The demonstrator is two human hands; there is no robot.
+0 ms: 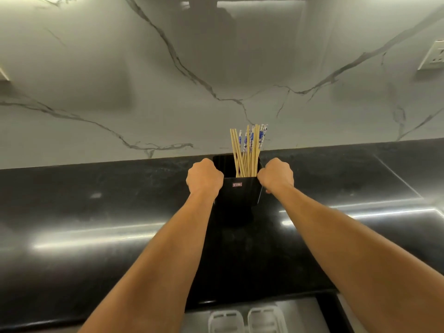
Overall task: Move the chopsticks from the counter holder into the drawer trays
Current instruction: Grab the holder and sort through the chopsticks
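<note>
The left hand [204, 177] and right hand [276, 175] are gripping the black holder [240, 195] by its sides. The chopsticks [248, 150] are standing inside it, on the worktop [96, 200] near the far wall [120, 80].

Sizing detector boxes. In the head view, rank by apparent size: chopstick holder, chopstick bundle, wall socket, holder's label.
1. black chopstick holder
2. chopstick bundle, the part that shows
3. wall socket, cropped by the frame edge and farther off, so its rank is unsure
4. label on the holder, clearly smallest
</note>
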